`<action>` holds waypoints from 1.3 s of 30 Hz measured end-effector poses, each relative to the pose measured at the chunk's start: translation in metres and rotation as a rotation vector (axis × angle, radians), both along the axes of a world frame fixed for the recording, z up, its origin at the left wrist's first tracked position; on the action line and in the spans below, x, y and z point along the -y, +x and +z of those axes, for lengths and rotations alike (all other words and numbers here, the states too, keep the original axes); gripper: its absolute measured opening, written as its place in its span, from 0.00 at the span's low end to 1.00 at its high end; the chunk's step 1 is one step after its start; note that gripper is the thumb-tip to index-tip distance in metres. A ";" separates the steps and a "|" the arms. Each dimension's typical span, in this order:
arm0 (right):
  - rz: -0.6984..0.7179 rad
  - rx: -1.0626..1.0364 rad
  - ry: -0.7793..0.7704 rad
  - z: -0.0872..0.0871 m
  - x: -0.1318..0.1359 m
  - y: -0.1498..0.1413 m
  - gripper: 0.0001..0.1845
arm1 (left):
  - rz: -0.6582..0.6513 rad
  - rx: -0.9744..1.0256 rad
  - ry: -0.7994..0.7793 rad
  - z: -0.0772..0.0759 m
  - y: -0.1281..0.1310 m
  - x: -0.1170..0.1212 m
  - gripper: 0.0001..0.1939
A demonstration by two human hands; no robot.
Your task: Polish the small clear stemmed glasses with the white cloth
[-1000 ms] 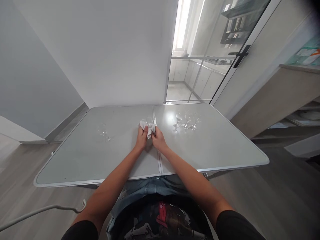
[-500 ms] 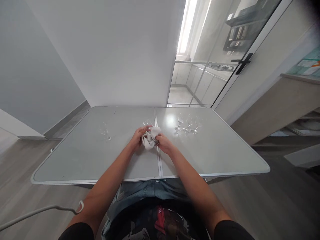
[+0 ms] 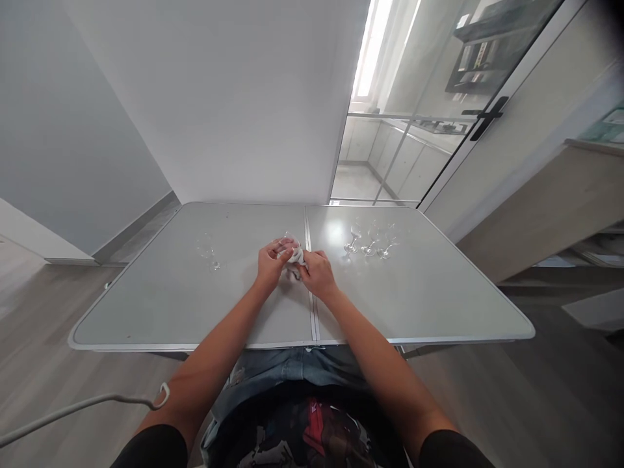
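My left hand is closed around a clear stemmed glass, whose bowl shows between the fingers. A crumpled white cloth is bunched against the glass, with my right hand closed on it. Both hands meet over the middle of the table, just left of its seam. Fingers and cloth hide much of the glass. On the right half of the table, three stemmed glasses stand in a row. Faint clear glassware is on the left half.
The grey folding table has a metal rim and a seam down its middle. A white wall rises behind it. At the back right is a glazed door with a black handle. A wooden shelf unit stands to the right.
The cloth, spread wider between my hands before, is now bunched more tightly. My right hand has turned over it, back of the hand upward. The view has shifted slightly.
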State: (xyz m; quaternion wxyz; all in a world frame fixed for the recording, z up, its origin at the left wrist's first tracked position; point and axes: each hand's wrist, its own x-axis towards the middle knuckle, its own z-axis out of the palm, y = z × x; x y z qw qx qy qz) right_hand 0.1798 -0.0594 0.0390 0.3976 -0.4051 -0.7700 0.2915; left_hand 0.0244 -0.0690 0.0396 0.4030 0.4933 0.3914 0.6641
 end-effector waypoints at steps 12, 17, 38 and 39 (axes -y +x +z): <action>0.317 -0.273 -0.402 0.000 -0.002 0.008 0.19 | -0.085 0.068 -0.029 0.002 0.000 0.002 0.23; -0.001 -0.048 0.015 -0.006 0.002 0.000 0.10 | 0.045 0.069 -0.020 -0.001 0.001 0.000 0.19; -0.022 -0.006 0.119 -0.003 0.003 0.007 0.05 | -0.016 0.125 0.066 0.003 0.004 0.003 0.28; -0.051 0.006 0.167 -0.005 0.004 0.006 0.06 | -0.032 0.141 0.077 0.004 0.006 0.003 0.27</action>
